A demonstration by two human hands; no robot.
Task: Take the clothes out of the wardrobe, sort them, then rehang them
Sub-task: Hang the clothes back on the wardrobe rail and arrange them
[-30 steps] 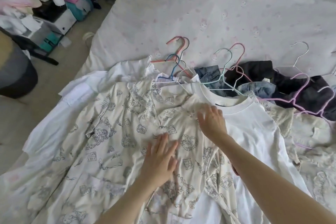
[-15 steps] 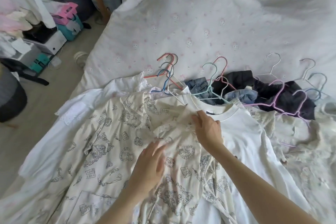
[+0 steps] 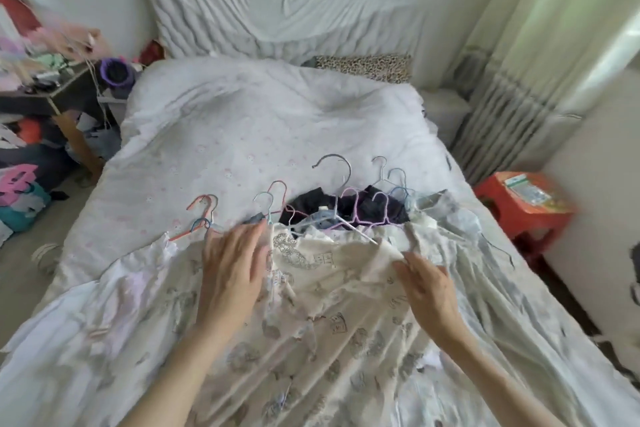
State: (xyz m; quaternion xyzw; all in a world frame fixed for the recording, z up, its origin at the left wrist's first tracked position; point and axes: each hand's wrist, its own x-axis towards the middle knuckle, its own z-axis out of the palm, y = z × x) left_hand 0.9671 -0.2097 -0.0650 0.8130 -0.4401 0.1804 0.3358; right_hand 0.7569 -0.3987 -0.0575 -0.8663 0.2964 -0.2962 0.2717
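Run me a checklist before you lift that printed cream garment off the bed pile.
1. Left hand on the cream garment with grey printed drawings: ok, it lies on the cloth with straight fingers.
2. Right hand has a grip: ok, its fingers pinch the garment's upper edge.
3. White wire hanger inside the garment: cannot tell, one arm runs under the raised edge.
4. Other coloured wire hangers free of it: not ok, they crowd against the white one.
5. Dark garments out of the way: ok, they lie beyond the collar.
6. Free space on the white patterned duvet: ok.
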